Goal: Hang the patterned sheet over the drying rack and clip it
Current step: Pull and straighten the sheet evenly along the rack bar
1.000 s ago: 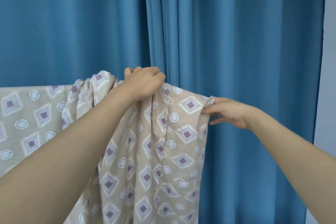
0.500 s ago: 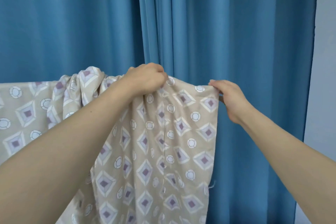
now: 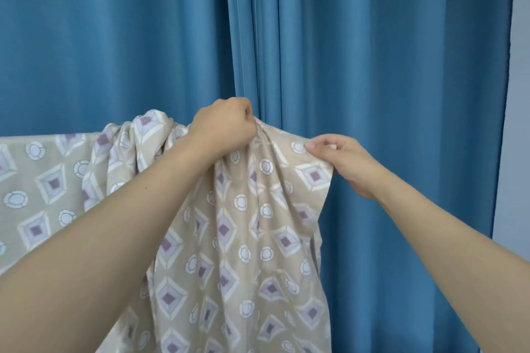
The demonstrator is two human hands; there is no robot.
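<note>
The patterned sheet [image 3: 243, 238], beige with purple diamonds and white rings, hangs down from a top line at mid-height, bunched into folds near the middle. My left hand [image 3: 226, 126] is fisted around a gathered fold at the sheet's top. My right hand [image 3: 344, 160] pinches the sheet's upper right corner between thumb and fingers. The drying rack is hidden under the fabric. No clip is in view.
Blue curtains [image 3: 372, 66] hang close behind the sheet and fill the background. A strip of pale wall [image 3: 516, 123] shows at the far right edge.
My right hand has shifted from the sheet's side edge to pinching its top right corner. The left fist stays on the gathered fold, and the fabric between my hands is more bunched.
</note>
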